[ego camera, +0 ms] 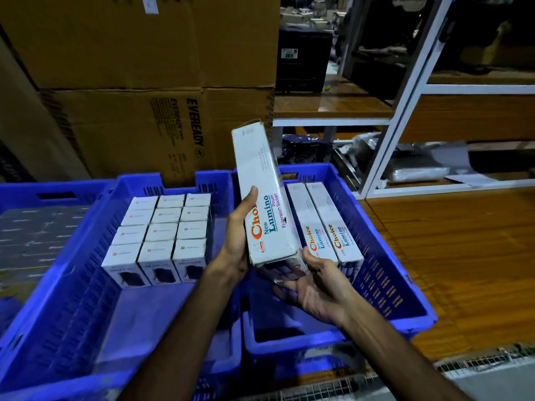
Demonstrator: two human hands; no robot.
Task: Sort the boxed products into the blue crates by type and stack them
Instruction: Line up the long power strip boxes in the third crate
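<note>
Held item: long white extension-socket box (267, 204), tilted, its far end raised and leaning left, its near end low over the right crate (405, 285)
Left hand (238, 235): wrapped round the box's left long edge, thumb on the printed face, fingers hidden behind it
Right hand (311, 285): palm up, cupping the near bottom corner of the same box; fingers spread loosely rather than clamped
Right crate contents: two matching socket boxes (321, 224) lying side by side against the right wall, running near to far; bare floor shows left of them and in the near part
Left crate (86, 270): twelve small white boxes (165, 235) standing upright in a tight three-by-four block at the far middle; near part of the floor bare
Far-left crate (31, 230): holds grey wrapped packs, type unclear
Surroundings: brown cartons (144, 82) stacked behind the crates, white shelving (405, 117) far right, wooden floor (463, 256) to the right
Step in hand: by my reading, laying the held box into the right crate beside its two twins
Risk, slip: support at the near end is one open palm; if the left hand lets go early the box could slide off and drop on a corner
Risk, snag: the lowered near end could catch the neighbouring box and shove the pair askew
Risk, sorting: the gap left of the pair looks tight to the crate wall; a crooked entry may leave the box resting tilted, spoiling a flat stack
</note>
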